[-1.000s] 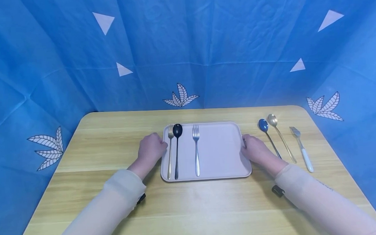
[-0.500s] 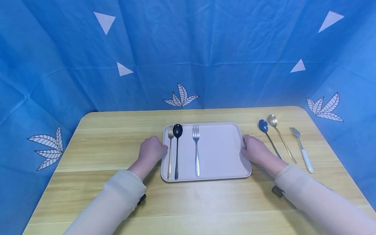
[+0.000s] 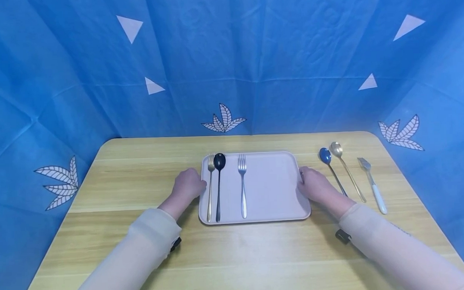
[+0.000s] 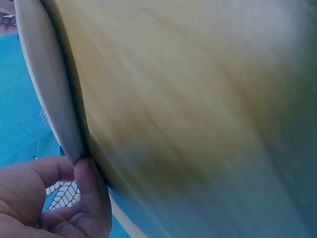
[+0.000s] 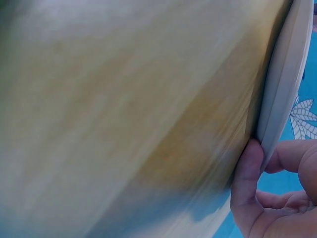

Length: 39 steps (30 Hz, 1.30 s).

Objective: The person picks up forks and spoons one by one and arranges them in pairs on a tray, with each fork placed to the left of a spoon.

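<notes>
A pale rectangular tray (image 3: 273,186) lies on the wooden table, pinched at both short ends. My left hand (image 3: 187,187) grips its left rim; in the left wrist view thumb and finger (image 4: 93,198) squeeze the tray's edge (image 4: 54,84). At the right rim my right hand (image 3: 314,184) does the same, and the right wrist view shows its fingers (image 5: 247,183) curled on the edge (image 5: 280,84). On the tray's left part lie a gold fork (image 3: 209,192) and a black spoon (image 3: 219,162) side by side. A silver fork (image 3: 242,183) lies nearer the middle.
Right of the tray on the table (image 3: 266,254) lie a blue-bowled spoon (image 3: 326,155), a gold spoon (image 3: 336,149) and a white-handled fork-like utensil (image 3: 377,197). A blue curtain (image 3: 229,55) with leaf and triangle prints hangs behind and on both sides.
My left hand has shifted very slightly toward me along the tray's left rim. Tray, cutlery and right hand stay in place.
</notes>
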### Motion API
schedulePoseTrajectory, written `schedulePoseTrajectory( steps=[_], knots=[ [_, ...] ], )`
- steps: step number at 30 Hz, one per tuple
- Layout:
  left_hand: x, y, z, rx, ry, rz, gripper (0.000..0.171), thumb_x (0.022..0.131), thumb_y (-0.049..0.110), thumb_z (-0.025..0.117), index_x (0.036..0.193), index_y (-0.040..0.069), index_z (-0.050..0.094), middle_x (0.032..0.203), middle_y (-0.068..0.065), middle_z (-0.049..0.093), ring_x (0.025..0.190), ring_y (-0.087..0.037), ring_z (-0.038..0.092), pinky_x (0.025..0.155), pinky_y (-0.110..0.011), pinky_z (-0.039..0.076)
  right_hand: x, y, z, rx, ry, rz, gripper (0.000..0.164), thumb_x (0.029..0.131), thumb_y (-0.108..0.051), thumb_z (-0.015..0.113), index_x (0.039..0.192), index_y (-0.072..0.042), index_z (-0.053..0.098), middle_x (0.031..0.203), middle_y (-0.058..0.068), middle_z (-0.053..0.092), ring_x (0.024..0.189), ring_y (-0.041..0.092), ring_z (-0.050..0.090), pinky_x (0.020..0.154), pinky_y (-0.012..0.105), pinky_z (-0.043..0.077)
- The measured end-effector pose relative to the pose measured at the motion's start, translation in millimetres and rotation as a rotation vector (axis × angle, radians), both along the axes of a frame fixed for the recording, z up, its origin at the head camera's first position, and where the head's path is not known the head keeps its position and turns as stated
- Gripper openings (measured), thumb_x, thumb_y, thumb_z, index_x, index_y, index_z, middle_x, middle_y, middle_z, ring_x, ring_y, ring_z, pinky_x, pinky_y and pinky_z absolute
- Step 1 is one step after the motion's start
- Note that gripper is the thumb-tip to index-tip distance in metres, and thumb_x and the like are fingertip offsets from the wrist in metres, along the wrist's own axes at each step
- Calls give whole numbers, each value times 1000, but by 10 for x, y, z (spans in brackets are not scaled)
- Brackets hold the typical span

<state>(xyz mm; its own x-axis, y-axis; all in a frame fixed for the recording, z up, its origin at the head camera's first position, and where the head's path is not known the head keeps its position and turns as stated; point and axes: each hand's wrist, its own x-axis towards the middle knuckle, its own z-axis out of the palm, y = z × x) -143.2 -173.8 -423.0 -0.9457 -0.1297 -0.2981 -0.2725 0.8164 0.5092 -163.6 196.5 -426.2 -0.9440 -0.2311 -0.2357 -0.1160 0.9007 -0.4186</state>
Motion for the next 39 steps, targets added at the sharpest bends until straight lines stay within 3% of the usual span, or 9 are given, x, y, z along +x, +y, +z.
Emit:
schedulePoseTrajectory(
  steps=[7,18,32,39],
  knots=[
    [14,9,16,8,5,-3,22,84,7,58,64,9,48,57,-1,42,51,-17,42,48,-29,37,-4,-1,-5,10,-1,8,48,94,-6,54,134,18,43,115,34,61,106,46,61,91,54,51],
    [-11,5,2,17,-37,15,23,86,9,58,65,9,49,57,-1,43,50,-17,43,47,-28,37,-56,-3,41,25,-83,-6,52,95,-8,56,137,17,40,120,34,59,109,46,60,91,52,51],
    [-16,-3,10,25,-30,2,26,85,8,57,61,10,47,54,0,40,47,-15,40,44,-27,33,-120,7,96,45,-117,-2,46,90,-8,61,128,14,49,111,27,64,97,37,63,84,48,54],
    [-10,-2,25,25,-37,13,24,86,8,58,63,9,49,55,-1,42,48,-16,42,45,-27,35,-138,46,170,61,-104,9,50,93,-15,60,132,14,47,105,22,67,89,32,64,79,47,53]
  ],
)
